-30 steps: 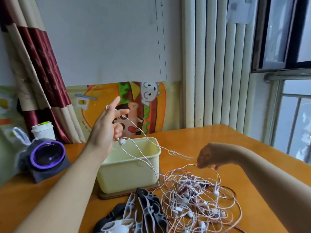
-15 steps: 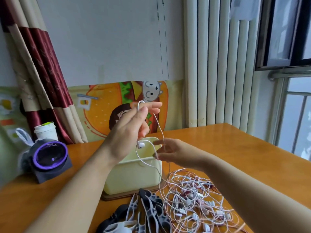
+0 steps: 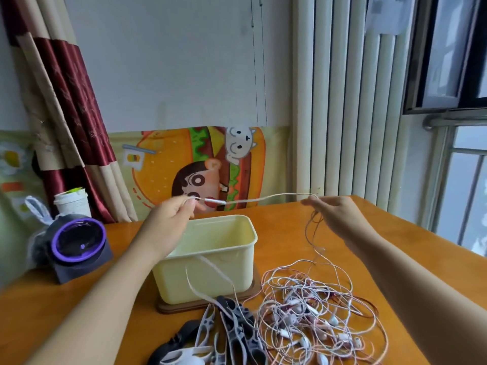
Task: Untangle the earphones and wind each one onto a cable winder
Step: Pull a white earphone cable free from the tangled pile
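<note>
Earphone cable (image 3: 263,199) stretches between left hand (image 3: 168,222) and right hand (image 3: 338,217), both apparently pinching it.

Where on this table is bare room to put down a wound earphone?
The table is bare behind the earphone tangle, right of the yellow tub, and at front left, before the purple-ringed device. Crowded: front middle and right, with cable winders and the tangle.

Above the table (image 3: 290,233), the left hand (image 3: 171,219) and right hand (image 3: 334,214) each pinch a white cable (image 3: 263,198), which runs nearly level between them. From the right hand it drops into the tangle (image 3: 316,312). Winders (image 3: 232,335) lie in front of a yellow tub (image 3: 226,272), just left of the tangle.
</note>
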The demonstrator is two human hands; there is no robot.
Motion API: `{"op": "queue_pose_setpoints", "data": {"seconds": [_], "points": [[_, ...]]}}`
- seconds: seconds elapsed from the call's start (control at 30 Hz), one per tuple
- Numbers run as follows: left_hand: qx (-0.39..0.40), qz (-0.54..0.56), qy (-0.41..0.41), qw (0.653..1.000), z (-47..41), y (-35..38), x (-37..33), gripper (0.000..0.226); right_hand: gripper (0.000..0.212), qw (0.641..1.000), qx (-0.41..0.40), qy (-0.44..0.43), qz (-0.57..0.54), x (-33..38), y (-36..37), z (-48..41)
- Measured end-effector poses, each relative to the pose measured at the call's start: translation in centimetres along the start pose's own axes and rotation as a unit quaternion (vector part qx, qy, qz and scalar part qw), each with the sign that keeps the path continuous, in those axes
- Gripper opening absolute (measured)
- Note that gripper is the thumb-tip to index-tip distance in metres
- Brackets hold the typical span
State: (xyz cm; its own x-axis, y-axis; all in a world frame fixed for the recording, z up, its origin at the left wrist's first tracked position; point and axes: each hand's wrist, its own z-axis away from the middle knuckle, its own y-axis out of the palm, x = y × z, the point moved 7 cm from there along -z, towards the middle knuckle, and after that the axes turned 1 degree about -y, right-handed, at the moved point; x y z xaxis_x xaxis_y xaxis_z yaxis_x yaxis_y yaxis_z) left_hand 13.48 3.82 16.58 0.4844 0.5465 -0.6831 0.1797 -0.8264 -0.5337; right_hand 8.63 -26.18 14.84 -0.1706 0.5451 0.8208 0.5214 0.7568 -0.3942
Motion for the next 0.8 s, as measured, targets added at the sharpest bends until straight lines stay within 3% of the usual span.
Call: {"op": "queue_pose_setpoints", "data": {"seconds": [0.07,0.13,0.23,0.33,0.4,0.47,0.53,0.8], "points": [[0.057,0.227,-0.124,0.964,0.9,2.5,1.6,0.039,0.025,1.000,0.019,-0.002,-0.023,0.3,-0.1,0.0],[0.053,0.401,-0.203,0.892,1.5,4.6,2.1,0.038,0.023,0.992,0.091,0.019,-0.086,0.3,1.1,0.4],[0.015,0.507,-0.237,0.829,1.4,6.1,2.0,0.035,0.021,0.972,0.204,0.045,-0.102,0.3,3.5,1.8],[0.053,0.545,-0.227,0.805,1.7,6.9,0.7,0.035,0.023,0.960,0.263,0.038,-0.092,0.9,4.8,3.0],[0.117,0.503,-0.199,0.833,2.4,7.4,-0.8,0.032,0.026,0.956,0.273,0.030,-0.105,1.4,5.0,3.3],[0.173,0.369,-0.131,0.904,3.3,7.8,-2.3,0.023,0.031,0.957,0.271,0.009,-0.104,2.3,4.8,3.3],[0.207,0.236,-0.062,0.947,4.3,8.4,-3.7,0.020,0.031,0.960,0.265,-0.027,-0.091,3.3,4.6,3.3],[0.131,0.224,-0.004,0.966,3.3,8.3,-6.2,0.025,0.033,0.960,0.235,-0.065,-0.135,5.2,3.2,3.1]]}}
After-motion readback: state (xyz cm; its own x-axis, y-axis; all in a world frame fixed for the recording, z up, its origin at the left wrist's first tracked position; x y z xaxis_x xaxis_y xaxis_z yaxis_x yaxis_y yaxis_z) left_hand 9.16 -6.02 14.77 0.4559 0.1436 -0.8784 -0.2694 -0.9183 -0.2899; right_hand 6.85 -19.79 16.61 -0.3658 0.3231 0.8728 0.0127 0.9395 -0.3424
